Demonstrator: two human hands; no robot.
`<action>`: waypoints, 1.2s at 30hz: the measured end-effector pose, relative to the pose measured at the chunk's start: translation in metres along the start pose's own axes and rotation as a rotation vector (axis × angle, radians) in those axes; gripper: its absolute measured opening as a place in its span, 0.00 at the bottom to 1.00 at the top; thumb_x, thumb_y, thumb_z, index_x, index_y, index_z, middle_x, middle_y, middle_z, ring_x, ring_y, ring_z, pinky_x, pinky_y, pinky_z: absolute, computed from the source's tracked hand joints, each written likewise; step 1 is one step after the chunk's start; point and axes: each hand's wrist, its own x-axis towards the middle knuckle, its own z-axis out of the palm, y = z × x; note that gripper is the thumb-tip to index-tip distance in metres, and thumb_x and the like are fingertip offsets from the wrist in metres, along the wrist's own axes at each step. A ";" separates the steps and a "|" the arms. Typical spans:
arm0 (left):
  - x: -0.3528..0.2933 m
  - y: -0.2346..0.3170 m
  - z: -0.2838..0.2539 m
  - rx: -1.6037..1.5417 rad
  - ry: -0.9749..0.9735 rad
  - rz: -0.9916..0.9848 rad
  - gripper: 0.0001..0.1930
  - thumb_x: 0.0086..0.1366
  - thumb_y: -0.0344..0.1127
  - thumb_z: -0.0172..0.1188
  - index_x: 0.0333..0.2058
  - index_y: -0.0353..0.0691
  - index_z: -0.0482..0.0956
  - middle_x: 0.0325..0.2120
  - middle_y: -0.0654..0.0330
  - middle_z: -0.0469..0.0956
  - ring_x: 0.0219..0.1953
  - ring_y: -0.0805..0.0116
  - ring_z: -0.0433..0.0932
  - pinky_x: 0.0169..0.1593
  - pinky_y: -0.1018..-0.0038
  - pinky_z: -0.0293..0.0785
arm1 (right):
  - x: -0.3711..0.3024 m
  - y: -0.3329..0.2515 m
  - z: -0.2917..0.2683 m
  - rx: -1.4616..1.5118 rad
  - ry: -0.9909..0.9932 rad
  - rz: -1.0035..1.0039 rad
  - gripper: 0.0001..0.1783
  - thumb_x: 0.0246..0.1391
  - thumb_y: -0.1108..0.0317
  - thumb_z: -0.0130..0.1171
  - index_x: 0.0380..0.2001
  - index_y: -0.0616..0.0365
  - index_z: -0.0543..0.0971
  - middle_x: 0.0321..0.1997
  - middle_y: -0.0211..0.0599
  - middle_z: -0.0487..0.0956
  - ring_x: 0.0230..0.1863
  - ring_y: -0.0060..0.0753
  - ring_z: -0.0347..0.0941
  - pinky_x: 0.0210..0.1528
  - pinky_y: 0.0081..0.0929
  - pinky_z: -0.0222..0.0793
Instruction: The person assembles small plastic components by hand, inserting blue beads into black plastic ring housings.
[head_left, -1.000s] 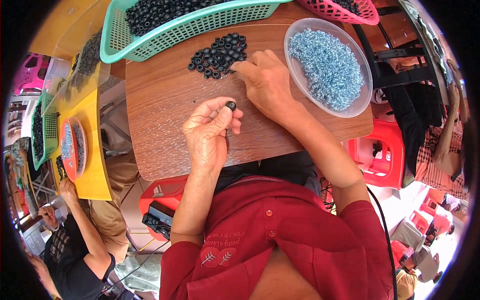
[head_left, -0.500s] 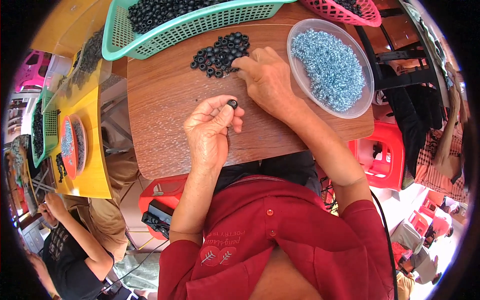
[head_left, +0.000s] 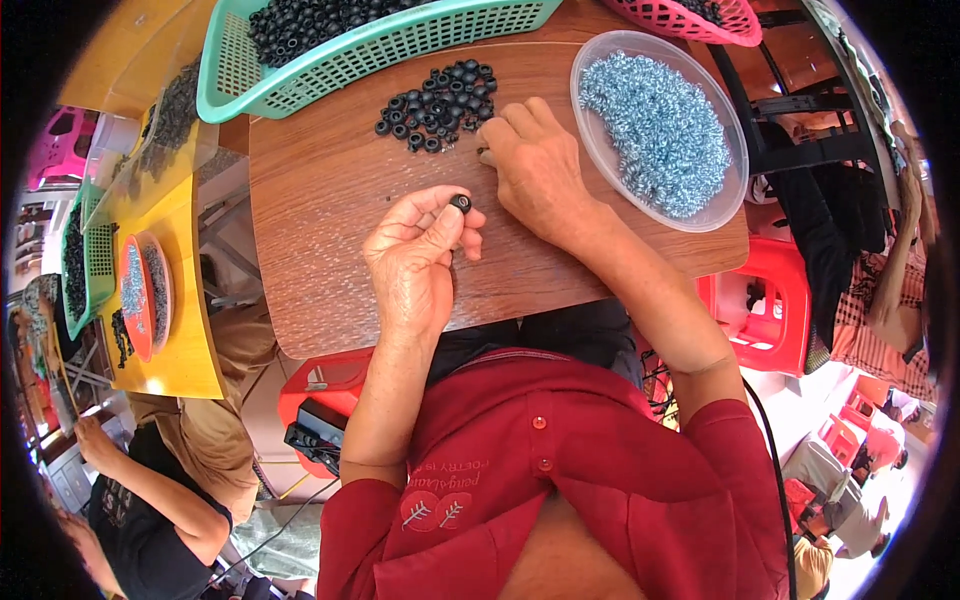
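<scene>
Between the thumb and fingers of my left hand (head_left: 415, 240) is a small round black cap (head_left: 461, 203), with a pale ring showing in its open end. My right hand (head_left: 535, 165) is curled, palm down, just at the near right side of a loose pile of black round caps (head_left: 440, 100). A small dark piece shows at its pinched fingertips; most of it is hidden by the fingers. Right of that hand stands a clear round tub (head_left: 741, 165) of small, shiny, light-blue pieces (head_left: 655, 135) that look like springs.
A green plastic basket (head_left: 400, 50) of black caps stands at the back of the brown table (head_left: 310, 230). A pink basket (head_left: 690, 30) is at the far right corner. Left is a yellow table (head_left: 190, 300) with trays and a seated person (head_left: 160, 490). Red stools (head_left: 765, 310) flank me.
My right hand has drawn back slightly from the pile of caps towards me, and a dark piece now shows at its fingertips. My left hand keeps its pinch on the cap, nearly still.
</scene>
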 end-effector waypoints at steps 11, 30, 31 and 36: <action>-0.003 -0.002 0.006 -0.010 -0.032 -0.020 0.10 0.61 0.25 0.60 0.40 0.28 0.76 0.30 0.51 0.80 0.25 0.69 0.77 0.29 0.77 0.73 | -0.013 -0.030 -0.049 0.654 -0.064 0.249 0.06 0.44 0.77 0.60 0.30 0.60 0.78 0.30 0.40 0.77 0.36 0.43 0.73 0.38 0.34 0.68; -0.010 0.000 0.015 -0.098 -0.065 -0.174 0.10 0.62 0.27 0.58 0.41 0.28 0.75 0.28 0.49 0.79 0.24 0.66 0.77 0.26 0.75 0.71 | -0.025 -0.036 -0.061 0.883 -0.010 0.417 0.07 0.42 0.79 0.62 0.28 0.60 0.81 0.26 0.35 0.77 0.33 0.33 0.73 0.37 0.27 0.68; -0.010 0.000 0.015 -0.111 -0.071 -0.195 0.10 0.62 0.28 0.58 0.41 0.28 0.75 0.28 0.49 0.79 0.23 0.66 0.76 0.26 0.74 0.71 | -0.025 -0.035 -0.061 0.852 -0.012 0.401 0.07 0.42 0.79 0.62 0.28 0.60 0.81 0.26 0.35 0.77 0.32 0.33 0.72 0.37 0.27 0.68; -0.011 -0.001 0.019 -0.135 -0.073 -0.193 0.11 0.63 0.29 0.58 0.41 0.28 0.75 0.28 0.49 0.79 0.23 0.66 0.76 0.26 0.74 0.71 | -0.028 -0.026 -0.064 0.748 -0.048 0.287 0.10 0.44 0.84 0.60 0.31 0.64 0.81 0.31 0.34 0.77 0.35 0.23 0.73 0.37 0.19 0.69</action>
